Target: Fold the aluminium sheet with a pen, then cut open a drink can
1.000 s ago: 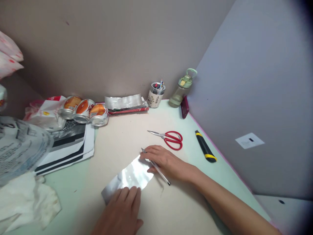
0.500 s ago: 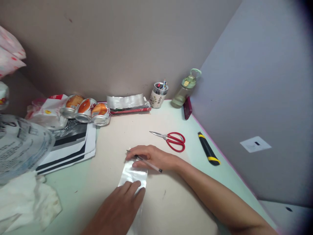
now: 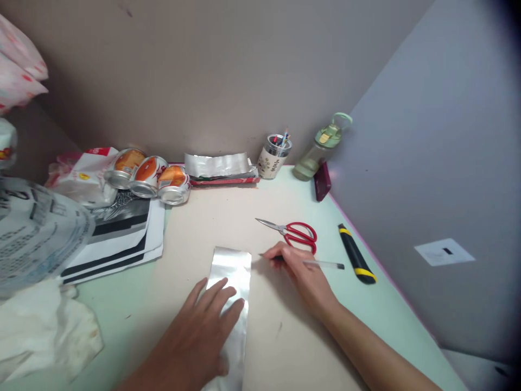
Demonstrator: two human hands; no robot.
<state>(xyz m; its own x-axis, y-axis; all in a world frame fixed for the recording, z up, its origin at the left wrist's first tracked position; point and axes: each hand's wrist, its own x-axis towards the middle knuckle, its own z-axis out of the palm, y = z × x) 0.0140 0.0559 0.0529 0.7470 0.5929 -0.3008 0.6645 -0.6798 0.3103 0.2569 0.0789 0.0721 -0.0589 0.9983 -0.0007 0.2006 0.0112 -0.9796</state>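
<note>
A long strip of silvery sheet metal [image 3: 233, 263] lies on the beige board, its far end a little curled. My left hand [image 3: 205, 320] rests on the strip with its fingers spread, pressing on its surface. Just right of the strip, my right hand [image 3: 299, 271] grips a pen [image 3: 321, 264] in a writing hold, tip pointing left towards the strip's far corner without touching it. Scissors with red handles [image 3: 291, 231] lie open beyond the right hand. A black and yellow utility knife [image 3: 357, 255] is farther right.
Three cut drink cans [image 3: 148, 176] lie at the back left on papers [image 3: 134, 255]. More metal sheets [image 3: 220, 165] are stacked by the wall, beside a pen holder [image 3: 271, 163], a green water bottle [image 3: 315, 155] and a dark red phone-like object [image 3: 322, 182]. Plastic bags [image 3: 36, 233] crowd the left side.
My right hand has moved right, off the strip's far end, and now holds the pen in a writing grip. My left hand's fingers have spread and slid forward on the strip.
</note>
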